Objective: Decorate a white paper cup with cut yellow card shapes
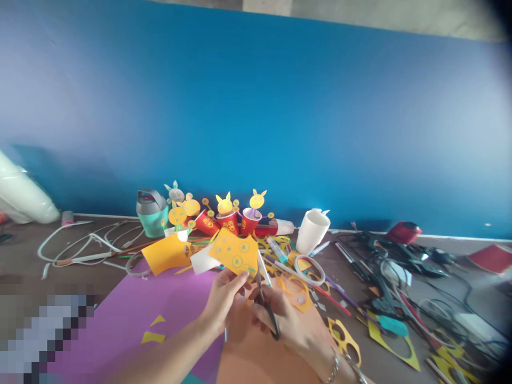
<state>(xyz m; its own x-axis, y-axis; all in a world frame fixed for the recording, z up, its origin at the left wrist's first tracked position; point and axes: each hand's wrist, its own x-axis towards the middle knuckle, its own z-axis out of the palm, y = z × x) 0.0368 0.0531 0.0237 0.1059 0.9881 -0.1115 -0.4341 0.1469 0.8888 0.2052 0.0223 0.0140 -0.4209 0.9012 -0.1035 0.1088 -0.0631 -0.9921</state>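
Observation:
My left hand [224,298] pinches the lower edge of a yellow-orange paper [236,249] marked with green drawn circles. My right hand [276,314] is closed round the dark handles of a pair of scissors [261,290], whose blades point up beside the paper's right edge. Below the hands lie an orange sheet [256,357] and a purple sheet [160,304], with small yellow scraps [153,337] on the purple one. Another orange paper [166,254] and a white piece [203,260] are left of the held paper.
Red cups [228,223] with yellow paper animal heads [224,205] stand near the blue wall [256,106]. A teal container [152,216] is left, a white cup [313,232] right. Tape roll [310,270], glue stick [277,249], cut-out scraps [344,341] and black cables [416,256] lie to the right.

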